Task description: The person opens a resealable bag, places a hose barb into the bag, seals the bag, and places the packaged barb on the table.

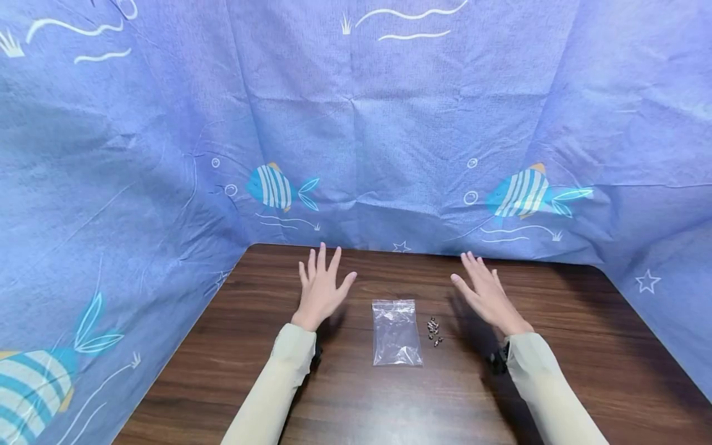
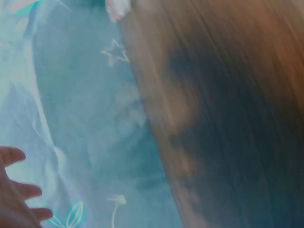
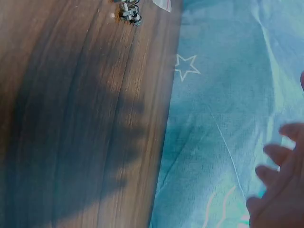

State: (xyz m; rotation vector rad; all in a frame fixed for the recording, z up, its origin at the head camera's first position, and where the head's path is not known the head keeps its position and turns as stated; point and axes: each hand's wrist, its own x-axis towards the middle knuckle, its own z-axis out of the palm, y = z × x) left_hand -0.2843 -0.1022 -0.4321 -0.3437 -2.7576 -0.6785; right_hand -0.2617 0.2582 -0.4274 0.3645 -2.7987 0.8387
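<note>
A clear zip-top plastic bag [image 1: 397,334] lies flat on the wooden table between the two hands. Just right of it sits a small loose pile of little metal pieces [image 1: 433,327], too small to tell their kind; the right wrist view shows these metal pieces [image 3: 129,12] at its top edge. My left hand [image 1: 321,295] is held above the table left of the bag, fingers spread, holding nothing. On the other side my right hand [image 1: 489,300] hovers right of the pile, fingers extended, also holding nothing. Both hands cast shadows on the wood.
The dark brown table [image 1: 211,371] has rounded far corners. A blue cloth [image 1: 406,154] printed with fish and stars hangs behind it and along both sides, close to its edges. A dark device [image 1: 499,358] is strapped at the right wrist.
</note>
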